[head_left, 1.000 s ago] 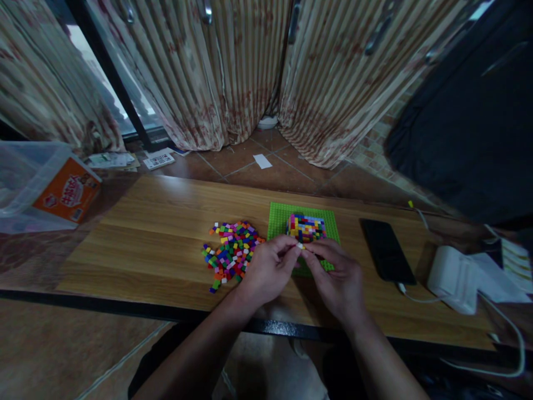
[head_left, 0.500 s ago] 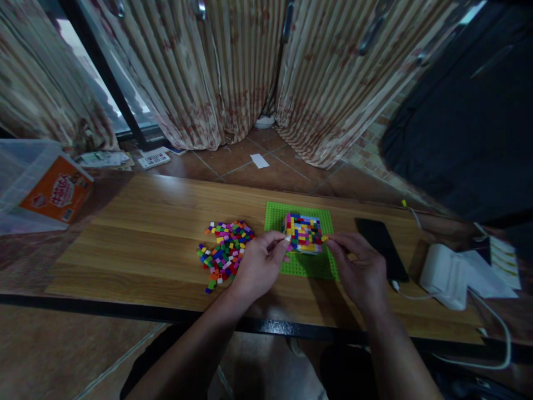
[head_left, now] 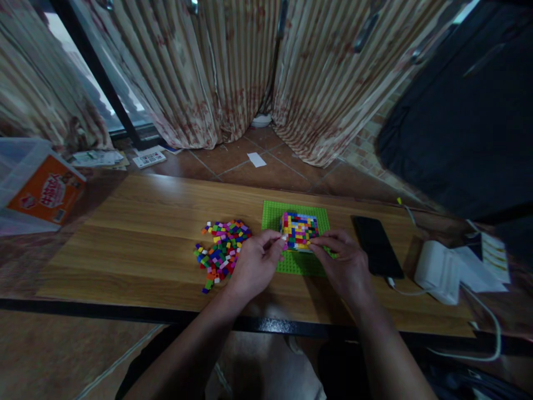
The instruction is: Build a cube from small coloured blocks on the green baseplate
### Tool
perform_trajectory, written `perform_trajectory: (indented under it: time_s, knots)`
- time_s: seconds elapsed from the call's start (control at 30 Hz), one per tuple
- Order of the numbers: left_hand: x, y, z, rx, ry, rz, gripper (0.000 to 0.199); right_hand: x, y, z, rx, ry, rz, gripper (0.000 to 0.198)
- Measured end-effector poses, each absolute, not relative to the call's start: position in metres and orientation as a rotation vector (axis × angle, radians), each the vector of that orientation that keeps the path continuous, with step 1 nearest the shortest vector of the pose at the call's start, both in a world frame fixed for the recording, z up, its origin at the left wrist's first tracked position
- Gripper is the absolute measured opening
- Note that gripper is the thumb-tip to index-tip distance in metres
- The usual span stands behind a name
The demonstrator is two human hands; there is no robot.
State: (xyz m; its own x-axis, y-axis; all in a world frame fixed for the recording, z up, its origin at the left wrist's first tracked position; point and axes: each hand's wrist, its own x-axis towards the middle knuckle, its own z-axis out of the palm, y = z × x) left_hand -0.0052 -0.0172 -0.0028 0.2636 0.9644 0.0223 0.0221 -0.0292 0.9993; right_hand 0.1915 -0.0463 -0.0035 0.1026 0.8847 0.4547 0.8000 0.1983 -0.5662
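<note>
A block of many-coloured toy bricks (head_left: 300, 229) stands on a green studded baseplate (head_left: 295, 268). My left hand (head_left: 257, 261) pinches a small white brick (head_left: 285, 237) at the block's left front corner. At the block's right front edge is my right hand (head_left: 342, 256), its thumb and forefinger closed on a small yellow brick (head_left: 308, 243). Whether that brick touches the block is too small to tell. Left of my left hand lies a heap of loose bricks (head_left: 222, 247) in mixed colours, partly covered by the hand.
The wooden table (head_left: 137, 239) has a dark front edge. A black phone (head_left: 377, 246) with a cable lies to the right, beside a white device (head_left: 438, 272) and papers. A clear plastic bin (head_left: 25, 144) with an orange label stands far left. Curtains hang behind.
My right hand has moved left with the yellow brick, from beside the block to its right front edge. My left hand keeps its pinch on the white brick. The view has shifted slightly.
</note>
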Motion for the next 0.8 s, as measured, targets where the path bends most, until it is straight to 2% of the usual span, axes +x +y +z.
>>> perform_trajectory:
  time_s: [0.8]
  knots:
    - [-0.0051, -0.0186, -0.002, 1.35, 1.017, 0.975, 0.017, 0.1821, -0.0441, 0.0014, -1.643, -1.533, 0.178, 0.018]
